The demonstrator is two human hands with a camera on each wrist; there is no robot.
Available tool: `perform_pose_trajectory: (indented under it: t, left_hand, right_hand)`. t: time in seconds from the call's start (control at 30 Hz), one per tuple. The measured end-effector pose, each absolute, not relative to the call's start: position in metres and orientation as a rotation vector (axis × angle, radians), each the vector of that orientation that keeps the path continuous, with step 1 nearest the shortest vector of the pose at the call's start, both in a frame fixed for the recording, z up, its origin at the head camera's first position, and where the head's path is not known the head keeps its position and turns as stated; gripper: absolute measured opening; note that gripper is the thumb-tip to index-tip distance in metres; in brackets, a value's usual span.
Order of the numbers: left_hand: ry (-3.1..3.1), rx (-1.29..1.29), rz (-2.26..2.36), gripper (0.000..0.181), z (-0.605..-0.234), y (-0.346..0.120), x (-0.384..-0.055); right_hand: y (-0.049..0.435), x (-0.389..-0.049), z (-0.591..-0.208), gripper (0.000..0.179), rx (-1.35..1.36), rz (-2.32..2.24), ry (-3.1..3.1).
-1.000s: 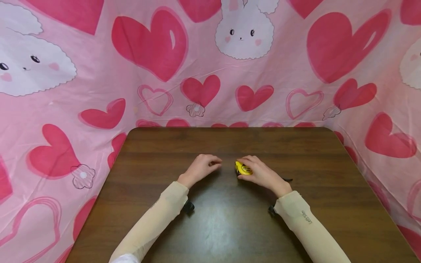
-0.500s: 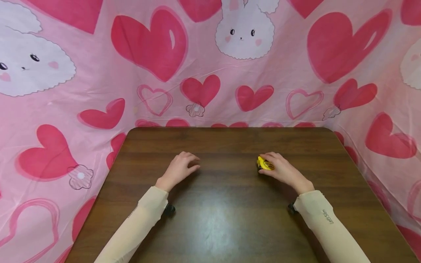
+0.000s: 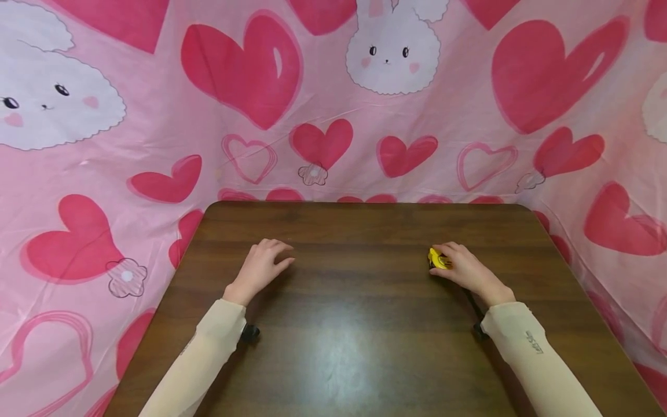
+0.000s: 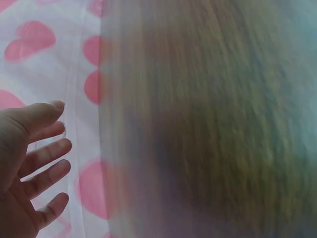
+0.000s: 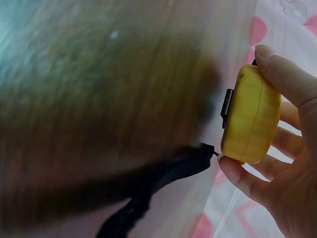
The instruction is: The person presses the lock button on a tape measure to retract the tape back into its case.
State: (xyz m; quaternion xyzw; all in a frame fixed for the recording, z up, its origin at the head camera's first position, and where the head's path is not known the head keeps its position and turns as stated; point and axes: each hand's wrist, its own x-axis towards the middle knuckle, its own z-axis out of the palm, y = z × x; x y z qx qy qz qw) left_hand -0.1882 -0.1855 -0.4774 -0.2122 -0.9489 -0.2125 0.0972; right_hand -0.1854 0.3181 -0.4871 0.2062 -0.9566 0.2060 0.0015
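Note:
A yellow tape measure with black parts is in my right hand, on the right side of the table. In the right wrist view the thumb and fingers grip the tape measure by its ends, and a black strap trails from it. The left hand holds nothing and hovers over the left part of the table. Its fingers are spread and loosely bent in the left wrist view.
The brown wooden table spans the space under both hands. Behind it and along both sides hangs a pink cloth printed with hearts and rabbits. A small black camera sits at the left wrist.
Both hands have moved apart from near the middle: the left one leftward, the right one rightward with the tape measure in its grip. The left fingers have spread a little.

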Motion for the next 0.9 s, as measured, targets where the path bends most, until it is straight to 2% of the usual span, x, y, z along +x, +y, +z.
perform_pose_trajectory:
  t: [0.6, 0.9]
  left_hand:
    - [-2.849, -0.586, -0.665, 0.030, -0.484, -0.200, -0.184]
    - [-2.785, -0.545, -0.544, 0.030, -0.488, -0.197, -0.181]
  right_hand:
    - [0.325, -0.186, -0.489, 0.068, 0.664, 0.668, -2.969]
    - [0.326, -0.168, -0.484, 0.053, 0.474, 0.656, -2.979]
